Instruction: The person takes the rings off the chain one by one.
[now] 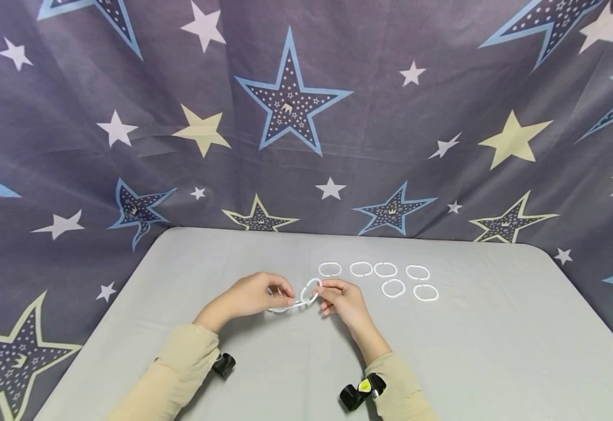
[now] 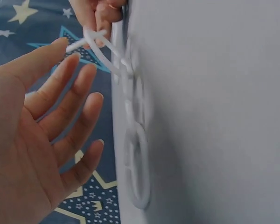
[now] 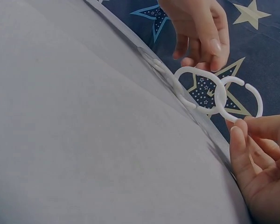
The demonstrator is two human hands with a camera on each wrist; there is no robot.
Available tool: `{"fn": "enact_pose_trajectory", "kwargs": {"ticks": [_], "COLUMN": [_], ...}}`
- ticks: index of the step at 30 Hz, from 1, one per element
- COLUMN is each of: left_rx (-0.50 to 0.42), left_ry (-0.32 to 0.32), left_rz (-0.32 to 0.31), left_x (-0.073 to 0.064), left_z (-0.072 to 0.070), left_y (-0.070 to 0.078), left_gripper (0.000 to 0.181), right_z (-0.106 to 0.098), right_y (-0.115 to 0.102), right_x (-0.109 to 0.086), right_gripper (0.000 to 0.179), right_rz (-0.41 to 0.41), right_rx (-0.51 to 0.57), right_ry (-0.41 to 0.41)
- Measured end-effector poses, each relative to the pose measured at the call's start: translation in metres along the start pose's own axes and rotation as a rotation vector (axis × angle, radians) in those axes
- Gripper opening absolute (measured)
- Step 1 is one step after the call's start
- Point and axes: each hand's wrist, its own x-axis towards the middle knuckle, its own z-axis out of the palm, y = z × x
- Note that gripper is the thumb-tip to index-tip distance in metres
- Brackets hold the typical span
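My right hand (image 1: 344,301) pinches a white oval split link (image 3: 257,95) between thumb and fingertips, and the link's small gap faces up in the right wrist view. Hooked through it is another white link (image 3: 198,110), which continues into a short chain hanging down to the table; an end link (image 2: 139,186) shows low in the left wrist view. My left hand (image 1: 259,293) hovers right beside the joined links. Its fingers (image 2: 74,100) are spread and loosely bent, with no link gripped between them that I can see.
Several loose white links lie on the grey tabletop (image 1: 474,345) beyond my right hand, among them one link (image 1: 329,269) at the left and one link (image 1: 425,293) at the right. Behind the table hangs a dark star-patterned cloth (image 1: 369,152).
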Motion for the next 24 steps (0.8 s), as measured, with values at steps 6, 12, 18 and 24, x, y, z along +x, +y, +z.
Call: {"fn": "enact_pose_trajectory", "kwargs": {"ticks": [6,12,18,24], "left_rx": [0.056,0.1,0.108,0.077], "left_ry": [0.053,0.066,0.086,0.067], "left_rz": [-0.017,-0.044,-0.083,-0.086], "left_x": [-0.002,-0.002,-0.002,-0.001], "left_z": [0.002,0.008,0.015,0.02], "left_y": [0.011,0.022,0.026,0.024], "left_gripper": [0.009,0.014,0.013,0.014], "right_z": [0.0,0.0,0.001,0.001], "right_y": [-0.001,-0.001,0.0,0.0], "right_x": [0.0,-0.001,0.0,0.0], "right_gripper": [0.024,0.026,0.026,0.023], "right_rz": [0.0,-0.004,-0.009,-0.002], "right_rx": [0.001,0.006,0.002,0.001], "right_ry": [0.006,0.002,-0.001,0.007]}}
